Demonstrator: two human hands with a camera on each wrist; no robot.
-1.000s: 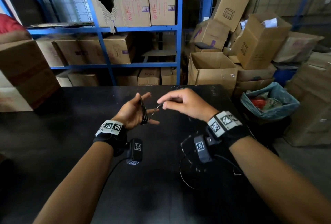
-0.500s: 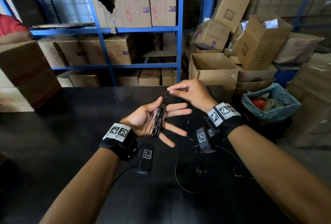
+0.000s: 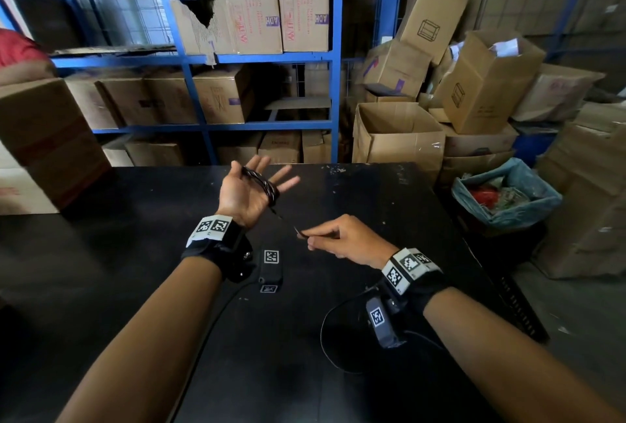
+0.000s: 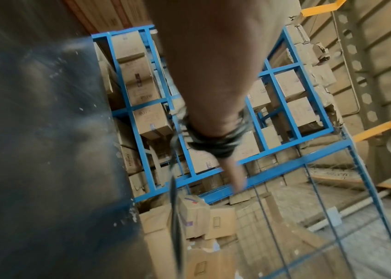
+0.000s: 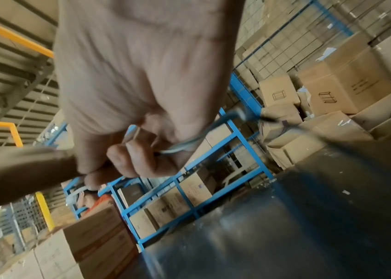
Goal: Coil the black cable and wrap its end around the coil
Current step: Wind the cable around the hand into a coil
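Black table (image 3: 135, 287) fronts blue shelving (image 3: 189, 60) stacked with cardboard boxes (image 3: 399, 138).

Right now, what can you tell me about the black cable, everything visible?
The black cable is thin, dark, with a braided-looking sheen. Most of it is wound in several loops around the spread fingers of the left hand, which is raised palm-up above the black table. From the coil a short free stretch runs taut, down and right, to the right hand, which pinches its end between thumb and fingertips. The wrist views are blurred, but the left one confirms the loops encircle the fingers. Nothing of the cable touches the table.
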